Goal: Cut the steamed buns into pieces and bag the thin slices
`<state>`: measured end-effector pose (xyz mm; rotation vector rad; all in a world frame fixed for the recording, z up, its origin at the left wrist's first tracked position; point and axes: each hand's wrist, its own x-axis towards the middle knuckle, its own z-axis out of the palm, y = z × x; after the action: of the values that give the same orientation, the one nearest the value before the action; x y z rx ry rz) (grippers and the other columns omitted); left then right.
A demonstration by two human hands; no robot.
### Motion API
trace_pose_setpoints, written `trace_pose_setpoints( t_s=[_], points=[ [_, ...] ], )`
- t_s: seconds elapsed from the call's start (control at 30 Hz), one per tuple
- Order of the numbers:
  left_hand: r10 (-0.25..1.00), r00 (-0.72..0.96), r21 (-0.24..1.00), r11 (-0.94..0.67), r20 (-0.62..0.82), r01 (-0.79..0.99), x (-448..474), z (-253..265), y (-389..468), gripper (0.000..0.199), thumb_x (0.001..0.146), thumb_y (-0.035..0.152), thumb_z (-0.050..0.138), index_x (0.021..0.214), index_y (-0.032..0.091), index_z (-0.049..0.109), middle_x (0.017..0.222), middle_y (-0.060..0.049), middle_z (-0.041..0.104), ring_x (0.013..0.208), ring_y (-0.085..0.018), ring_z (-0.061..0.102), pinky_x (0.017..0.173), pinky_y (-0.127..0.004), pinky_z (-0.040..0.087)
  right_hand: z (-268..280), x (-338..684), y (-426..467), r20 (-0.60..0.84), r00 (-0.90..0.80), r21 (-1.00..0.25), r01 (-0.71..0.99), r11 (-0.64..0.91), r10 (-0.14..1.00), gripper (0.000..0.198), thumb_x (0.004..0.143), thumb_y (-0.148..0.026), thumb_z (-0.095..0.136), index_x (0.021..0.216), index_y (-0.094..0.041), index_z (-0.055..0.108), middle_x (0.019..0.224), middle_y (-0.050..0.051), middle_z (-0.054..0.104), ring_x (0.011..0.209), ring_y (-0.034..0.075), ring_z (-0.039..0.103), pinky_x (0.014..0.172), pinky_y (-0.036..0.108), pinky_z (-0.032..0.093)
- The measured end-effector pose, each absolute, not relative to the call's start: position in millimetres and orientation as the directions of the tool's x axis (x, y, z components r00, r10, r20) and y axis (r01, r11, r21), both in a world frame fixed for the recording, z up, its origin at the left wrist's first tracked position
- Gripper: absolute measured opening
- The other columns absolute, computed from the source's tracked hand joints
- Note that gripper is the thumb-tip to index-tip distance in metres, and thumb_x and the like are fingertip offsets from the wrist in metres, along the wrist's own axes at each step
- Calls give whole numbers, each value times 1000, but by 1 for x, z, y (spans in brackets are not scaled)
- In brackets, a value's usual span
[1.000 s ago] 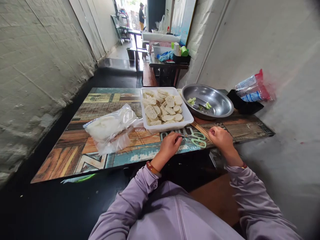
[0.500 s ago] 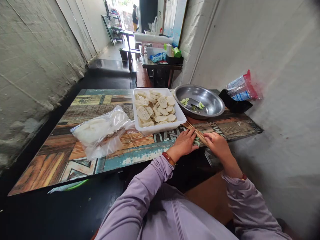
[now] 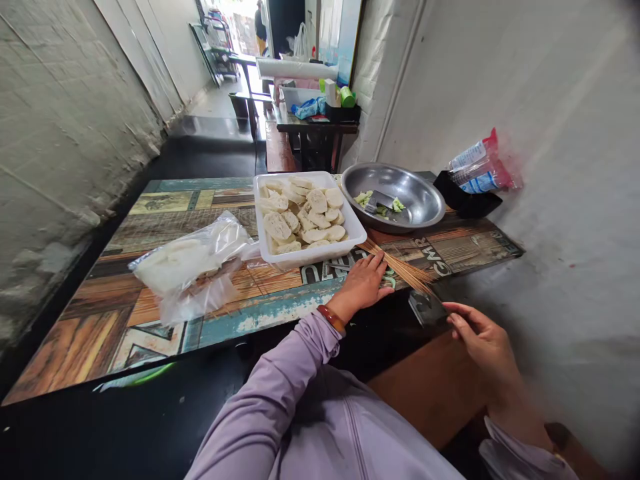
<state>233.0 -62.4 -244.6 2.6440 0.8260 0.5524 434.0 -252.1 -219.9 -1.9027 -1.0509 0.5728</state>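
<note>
A bundle of thin wooden skewers [image 3: 400, 268] lies at the table's near edge, its right ends fanned out past the edge. My left hand [image 3: 363, 280] rests flat beside it, palm down, fingers stretched with the tips touching the skewers. To the right, off the table edge, my right hand [image 3: 480, 337] has thumb and forefinger pinched just beyond the skewer ends; whatever is between them is too thin to make out. Behind my left hand stands a white plastic tub [image 3: 320, 257] filled with pale, oval slices [image 3: 315, 217].
A steel bowl [image 3: 425, 200] holds green bits and a flat metal tool. Left of the tub lies a clear plastic bag [image 3: 185, 263] with something white inside. A black holder [image 3: 465, 200] with plastic packets stands by the right wall. Another table [image 3: 315, 123] is farther back.
My right hand has left the skewer bundle and moved right and toward me, its fingers pinched. The skewers' right ends are now uncovered and spread. My left hand stays by them.
</note>
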Motion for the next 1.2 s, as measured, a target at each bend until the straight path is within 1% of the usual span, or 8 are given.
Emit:
trace_pose_setpoints(
  t_s=[0.13, 0.27, 0.37, 0.53, 0.7, 0.8, 1.0, 1.2],
  points=[
    [696, 619, 703, -641, 363, 307, 229, -241, -70, 45, 86, 26, 68, 127, 8, 61, 140, -22, 56, 130, -32, 54, 110, -47, 42, -219, 407, -249, -18, 484, -947, 272, -169, 875, 37, 83, -46, 69, 110, -20, 74, 78, 3, 69, 60, 12, 57, 58, 26, 47],
    [865, 440, 970, -232, 241, -75, 205, -222, -87, 39, 86, 36, 69, 115, 11, 67, 93, -9, 68, 81, -17, 64, 74, -29, 52, -223, 376, -228, 27, 420, -981, 187, -57, 907, 32, 82, -46, 72, 101, -20, 75, 76, 3, 67, 55, 11, 53, 52, 25, 45],
    [922, 370, 952, 7, 112, -307, 171, -201, -97, 42, 81, 47, 73, 106, 13, 70, 70, 1, 60, 58, -8, 52, 57, -21, 43, -226, 356, -214, 44, 311, -984, 176, -12, 950, 27, 82, -44, 73, 98, -23, 77, 75, 1, 66, 52, 10, 51, 51, 26, 44],
    [983, 181, 908, 67, 9, -413, 110, -189, -101, 37, 77, 48, 76, 80, 11, 71, 61, 2, 59, 48, -5, 49, 48, -19, 36, -226, 341, -200, 39, 214, -977, 214, -8, 976, 20, 79, -40, 77, 92, -24, 79, 76, 2, 69, 60, 13, 58, 56, 27, 48],
    [985, 130, 797, 171, -116, -580, 78, -203, -104, 37, 67, 43, 85, 82, 11, 71, 64, -1, 66, 50, -8, 57, 51, -21, 45, -219, 332, -186, -18, 326, -994, -108, 19, 945, 21, 71, -38, 85, 83, -24, 78, 76, 3, 72, 66, 14, 62, 54, 24, 48],
    [974, 167, 734, 227, -155, -640, 76, -209, -110, 37, 65, 40, 87, 82, 12, 72, 65, -1, 68, 51, -8, 59, 52, -20, 46, -209, 317, -173, 31, 359, -975, -197, 108, 933, 19, 73, -38, 83, 83, -23, 76, 77, 3, 71, 68, 14, 63, 57, 25, 49],
    [957, 195, 718, 290, -215, -633, 65, -214, -123, 35, 63, 39, 89, 80, 13, 72, 64, 0, 67, 51, -7, 56, 51, -19, 44, -181, 290, -151, 273, 381, -955, -3, 297, 883, 19, 90, -39, 65, 87, -21, 72, 84, 3, 72, 72, 14, 63, 63, 28, 48],
    [970, 172, 887, 230, -173, -401, 52, -222, -135, 33, 68, 44, 85, 70, 15, 69, 59, 1, 63, 48, -5, 50, 49, -17, 38, -154, 280, -142, 362, 343, -931, 92, 352, 867, 25, 96, -43, 55, 87, -22, 64, 83, 3, 71, 70, 14, 64, 63, 28, 48]
  ],
)
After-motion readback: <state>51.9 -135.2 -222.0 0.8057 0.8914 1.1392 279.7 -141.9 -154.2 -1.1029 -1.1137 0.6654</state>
